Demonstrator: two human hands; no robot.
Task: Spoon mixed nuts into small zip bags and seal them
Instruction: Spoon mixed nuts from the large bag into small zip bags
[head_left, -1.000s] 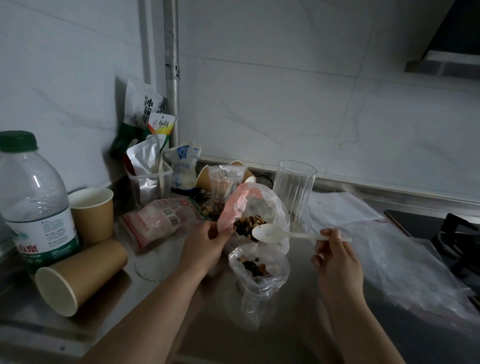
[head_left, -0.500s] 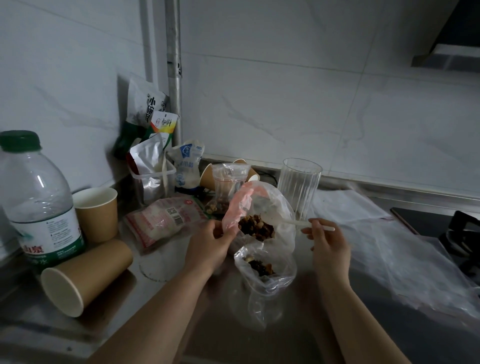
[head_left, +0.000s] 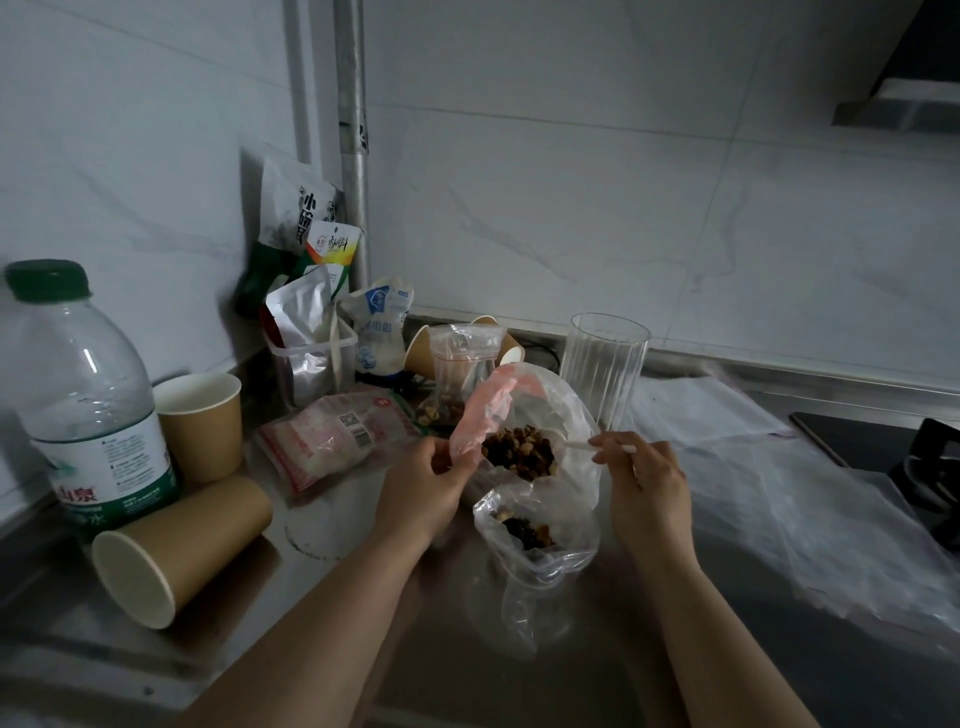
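Bench (head_left: 571, 686), steel, near to far.

Hands, 2. My left hand (head_left: 423, 486): grip pinched on the pink-tinted lip of the large nut bag (head_left: 563, 415), holding it apart. My right hand (head_left: 644, 483): grip closed round the white spoon handle (head_left: 605, 445), whose bowl end goes into that bag, out of sight.

Small zip bags, 2. One (head_left: 540, 551) nearest me, mouth open, a little dark fruit and nut inside, touching the large bag's near side. The second (head_left: 460, 371) behind, upright, some nuts at its bottom.

Mixed nuts (head_left: 519, 451): one heap, in the large bag between my hands.

Paper cups, brown: 4 counted. One on its side (head_left: 176, 545) at near left; one upright (head_left: 200, 423) behind it; two lying (head_left: 423, 351) behind the second zip bag, partly hidden.

Water bottle (head_left: 85, 400), 1, green cap; label shows "泉" in red, remainder too small.

Flat packet (head_left: 337, 434), 1, red print, QR code; text unreadable.

Clear sheeting (head_left: 779, 499), right, count unclear.

Ribbed tumbler (head_left: 602, 366), 1, clear.

Clear tub (head_left: 311, 358), 1, holding a silver pouch.

White-blue packet (head_left: 382, 325), 1; writing not legible.

Standing pouches (head_left: 306, 223) in the corner, 2; the taller reads "小".
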